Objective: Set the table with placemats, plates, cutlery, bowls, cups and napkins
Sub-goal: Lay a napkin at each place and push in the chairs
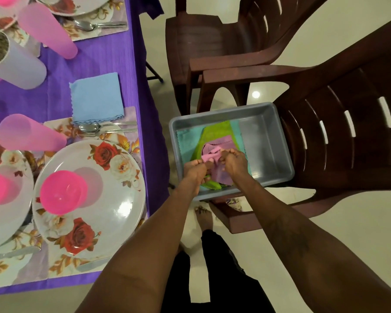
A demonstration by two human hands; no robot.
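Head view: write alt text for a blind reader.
The left hand and right hand pinch a pink napkin in a grey tray on a brown chair, above a green napkin. Left of it, a purple table holds flowered plates, a pink bowl, pink cups, spoons and a blue napkin.

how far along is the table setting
Done: near place has floral plate, pink bowl, cup, cutlery and blue napkin. In hand: left hand and right hand pinch a pink napkin in the grey tub. Left: placing it; green napkin and teal napkin lie inside.
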